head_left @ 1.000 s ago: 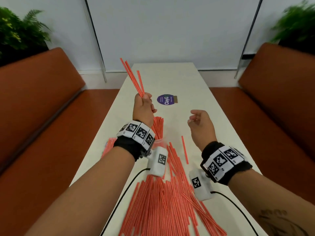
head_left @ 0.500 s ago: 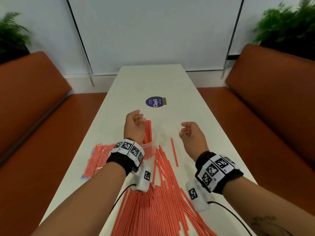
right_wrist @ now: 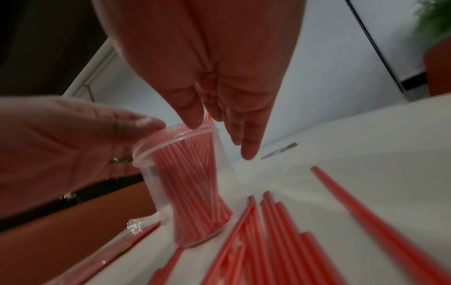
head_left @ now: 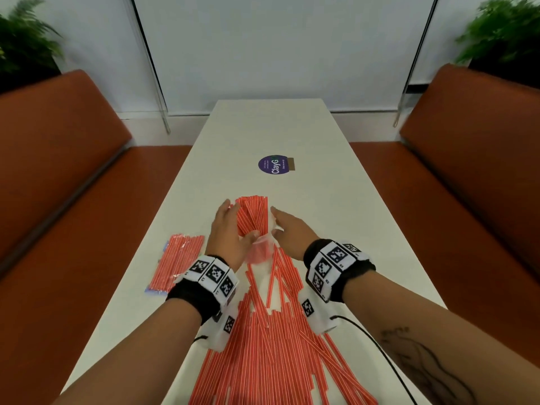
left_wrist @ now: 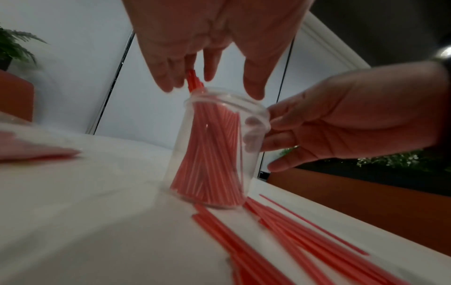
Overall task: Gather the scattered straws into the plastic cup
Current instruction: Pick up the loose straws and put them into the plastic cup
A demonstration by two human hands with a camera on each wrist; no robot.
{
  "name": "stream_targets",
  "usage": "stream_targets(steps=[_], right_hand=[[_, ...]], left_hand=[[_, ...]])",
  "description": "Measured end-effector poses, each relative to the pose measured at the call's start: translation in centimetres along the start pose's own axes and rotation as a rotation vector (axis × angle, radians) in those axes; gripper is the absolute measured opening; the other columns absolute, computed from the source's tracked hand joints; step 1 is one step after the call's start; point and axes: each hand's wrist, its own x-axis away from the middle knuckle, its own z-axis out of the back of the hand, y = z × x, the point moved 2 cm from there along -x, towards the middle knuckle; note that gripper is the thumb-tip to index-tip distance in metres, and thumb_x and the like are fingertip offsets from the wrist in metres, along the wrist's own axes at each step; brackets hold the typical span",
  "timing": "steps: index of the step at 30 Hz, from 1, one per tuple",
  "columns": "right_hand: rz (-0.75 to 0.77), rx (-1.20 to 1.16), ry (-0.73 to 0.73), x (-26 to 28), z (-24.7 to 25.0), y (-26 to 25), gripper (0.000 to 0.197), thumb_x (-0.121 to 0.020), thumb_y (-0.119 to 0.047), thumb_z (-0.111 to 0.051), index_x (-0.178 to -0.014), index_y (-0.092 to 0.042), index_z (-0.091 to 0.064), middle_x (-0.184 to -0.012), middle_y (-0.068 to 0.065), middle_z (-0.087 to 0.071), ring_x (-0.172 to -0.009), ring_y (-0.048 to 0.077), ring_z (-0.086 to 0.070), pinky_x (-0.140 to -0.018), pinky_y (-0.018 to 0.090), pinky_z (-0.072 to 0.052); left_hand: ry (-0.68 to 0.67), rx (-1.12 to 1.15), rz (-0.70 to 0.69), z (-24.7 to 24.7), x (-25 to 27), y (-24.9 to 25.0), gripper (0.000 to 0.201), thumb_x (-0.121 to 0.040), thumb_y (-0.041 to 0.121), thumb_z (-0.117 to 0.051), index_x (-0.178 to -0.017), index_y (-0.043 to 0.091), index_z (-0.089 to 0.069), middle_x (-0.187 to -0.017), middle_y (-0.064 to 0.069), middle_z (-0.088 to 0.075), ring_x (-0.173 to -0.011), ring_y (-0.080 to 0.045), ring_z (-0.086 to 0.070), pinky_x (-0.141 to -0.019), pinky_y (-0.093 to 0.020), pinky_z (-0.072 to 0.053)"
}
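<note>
1. Head view: one clear cup (head_left: 258,254) stands on the white table (head_left: 336,200), stuffed with red straws (head_left: 252,214) that fan out past the rim. Two hands flank it. The left hand (head_left: 229,235) has straight fingers laid along the left side of the bundle; the right hand (head_left: 292,232) reaches in from the right, fingers straight too. Nearer the person lies a big loose pile of straws (head_left: 263,346), way too many to count. One sealed pack (head_left: 178,263) of straws sits left of the left wrist. One round purple sticker (head_left: 273,164) is further up the table. Two orange benches, one each side, and two plants in the far corners.

2. Left wrist view: the left hand (left_wrist: 207,48) hangs open over the cup (left_wrist: 214,154), fingertips by the straw tops (left_wrist: 194,81). The right hand (left_wrist: 341,125) has its fingertips (left_wrist: 253,133) against the cup's wall near the rim; it's blurry, so whether it actually grips is hard to call. Loose straws (left_wrist: 292,241) run right up to the cup's base.

3. Right wrist view: the right hand (right_wrist: 219,86) points down beside the rim, fingers straight and together. The left hand (right_wrist: 73,135) is open, fingertip at the cup (right_wrist: 185,183) rim. The pack's (right_wrist: 131,237) crinkled end shows just left of the cup.
</note>
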Motion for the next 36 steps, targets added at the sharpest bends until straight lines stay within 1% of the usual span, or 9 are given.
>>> stream_targets(steps=[7, 10, 14, 18, 22, 25, 29, 32, 36], right_hand=[[-0.110, -0.008, 0.079, 2.4, 2.5, 1.1, 0.056, -0.094, -0.029, -0.051, -0.144, -0.014, -0.030, -0.144, 0.010, -0.043, -0.125, 0.024, -0.049, -0.101, 0.035, -0.043], [-0.265, 0.026, -0.015, 4.8, 4.0, 2.0, 0.042, -0.092, -0.031, -0.055, -0.125, -0.007, -0.050, -0.118, 0.016, -0.061, -0.088, 0.026, -0.063, -0.064, 0.031, -0.055], [-0.337, 0.160, -0.242, 8.1, 2.5, 2.7, 0.037, -0.089, -0.036, -0.058, -0.096, 0.001, -0.059, -0.094, 0.017, -0.069, -0.074, 0.027, -0.068, -0.061, 0.032, -0.057], [-0.338, 0.323, -0.369, 10.6, 0.0, 2.6, 0.043, -0.082, -0.043, -0.066, -0.063, -0.012, -0.043, -0.064, 0.003, -0.058, -0.044, 0.010, -0.053, -0.047, 0.022, -0.047], [-0.336, 0.455, -0.414, 11.9, -1.8, 2.5, 0.035, -0.081, -0.039, -0.069, -0.076, -0.007, -0.055, -0.069, 0.002, -0.056, -0.056, 0.013, -0.051, -0.054, 0.019, -0.041], [-0.337, 0.486, -0.364, 11.7, -2.5, 3.0, 0.037, -0.084, -0.031, -0.066, -0.063, -0.010, -0.045, -0.067, 0.003, -0.056, -0.056, 0.014, -0.050, -0.052, 0.018, -0.039], [-0.339, 0.478, -0.307, 11.3, -2.5, 3.2, 0.039, -0.091, -0.022, -0.057, -0.058, -0.010, -0.039, -0.099, 0.011, -0.069, -0.076, 0.021, -0.060, -0.049, 0.017, -0.035], [-0.346, 0.396, -0.266, 11.7, -2.7, 2.9, 0.039, -0.086, -0.037, -0.063, -0.065, -0.009, -0.045, -0.076, 0.005, -0.060, -0.064, 0.016, -0.054, -0.054, 0.019, -0.042], [-0.352, 0.458, -0.271, 10.9, -3.9, 3.1, 0.024, -0.092, -0.023, -0.055, -0.090, 0.000, -0.060, -0.086, 0.009, -0.060, -0.078, 0.020, -0.058, -0.069, 0.024, -0.047]], left_hand=[[0.057, -0.053, 0.071, 3.6, -0.5, -0.9, 0.069, -0.085, 0.035, -0.059, -0.142, 0.012, -0.030, -0.153, -0.010, -0.022, -0.141, -0.026, -0.024, -0.115, -0.041, -0.022], [-0.031, -0.094, 0.126, 5.0, 0.6, -1.2, 0.049, -0.085, 0.035, -0.060, -0.128, 0.014, -0.047, -0.136, -0.008, -0.047, -0.121, -0.025, -0.049, -0.104, -0.039, -0.039], [-0.155, -0.208, 0.131, 4.6, 4.2, -1.0, 0.027, -0.086, 0.035, -0.059, -0.103, 0.015, -0.059, -0.108, -0.002, -0.063, -0.094, -0.016, -0.054, -0.081, -0.028, -0.040], [-0.407, -0.450, 0.162, 3.1, 8.0, -1.6, 0.042, -0.085, 0.050, -0.053, -0.096, 0.010, -0.063, -0.093, -0.005, -0.067, -0.084, -0.019, -0.060, -0.074, -0.030, -0.046], [-0.525, -0.623, 0.291, 1.8, 10.7, -3.1, 0.048, -0.077, 0.061, -0.055, -0.086, 0.014, -0.051, -0.070, 0.005, -0.047, -0.074, -0.016, -0.053, -0.068, -0.027, -0.041], [-0.535, -0.615, 0.341, 1.3, 11.6, -3.3, 0.045, -0.075, 0.057, -0.061, -0.084, 0.014, -0.050, -0.071, 0.004, -0.047, -0.077, -0.016, -0.055, -0.069, -0.026, -0.043], [-0.511, -0.577, 0.375, 0.8, 11.9, -3.0, 0.041, -0.076, 0.043, -0.067, -0.099, 0.011, -0.055, -0.083, 0.001, -0.047, -0.083, -0.017, -0.050, -0.074, -0.026, -0.043], [-0.505, -0.551, 0.375, 0.2, 11.8, -2.8, 0.029, -0.077, 0.034, -0.068, -0.074, 0.013, -0.049, -0.071, 0.003, -0.044, -0.080, -0.019, -0.053, -0.068, -0.026, -0.042], [-0.495, -0.521, 0.381, -0.6, 12.0, -2.1, 0.032, -0.077, 0.026, -0.065, -0.060, 0.014, -0.040, -0.062, 0.000, -0.044, -0.067, -0.020, -0.055, -0.057, -0.026, -0.040]])
